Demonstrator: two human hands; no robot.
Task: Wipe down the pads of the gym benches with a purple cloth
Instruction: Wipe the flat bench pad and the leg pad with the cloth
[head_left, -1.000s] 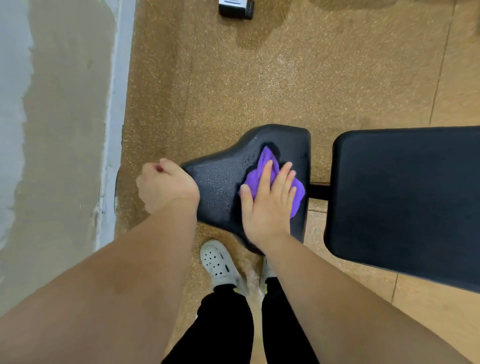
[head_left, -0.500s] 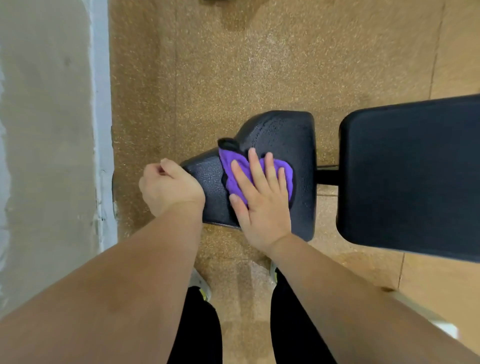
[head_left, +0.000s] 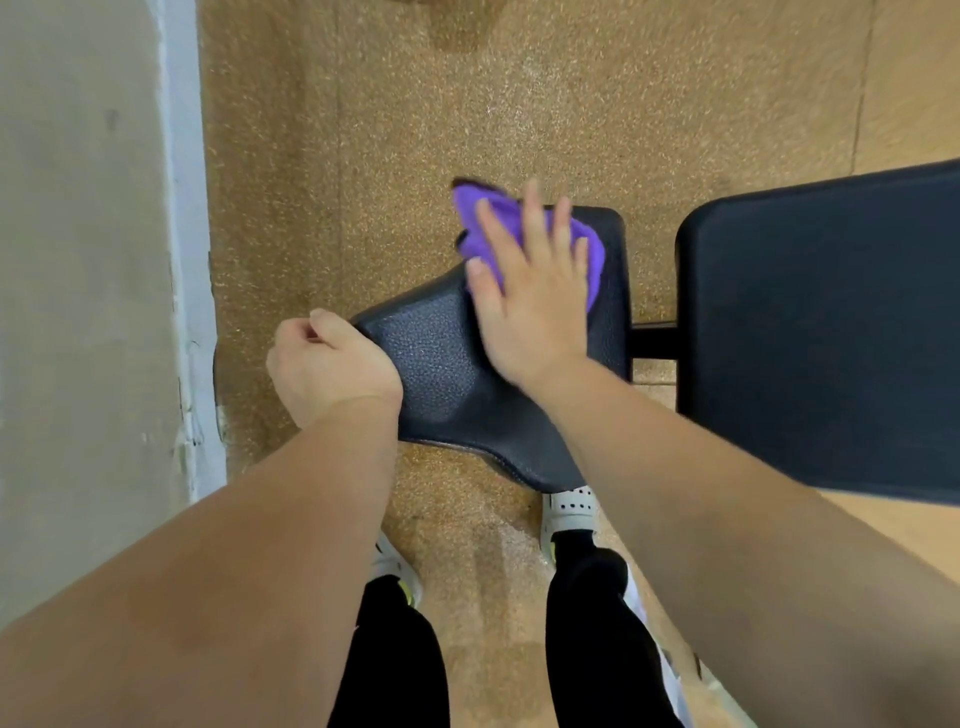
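A black textured seat pad (head_left: 447, 384) of a gym bench sits in the middle of the head view. My right hand (head_left: 530, 296) lies flat with straight, spread fingers on a purple cloth (head_left: 488, 218), pressing it onto the pad's far edge. Part of the cloth sticks out past that edge. My left hand (head_left: 327, 364) grips the narrow left end of the seat pad, fingers curled round its edge. The larger black back pad (head_left: 821, 332) lies to the right, joined by a black bar (head_left: 654, 340).
A grey wall (head_left: 78, 260) with a white skirting strip (head_left: 192, 260) runs down the left side, close to the seat pad. The floor (head_left: 415, 104) is speckled tan rubber. My legs in black trousers and white shoes (head_left: 571, 512) stand just below the seat.
My right hand has slid the purple cloth away from me toward the seat pad's far edge, so the cloth now overhangs it. My left hand keeps its grip on the pad's end.
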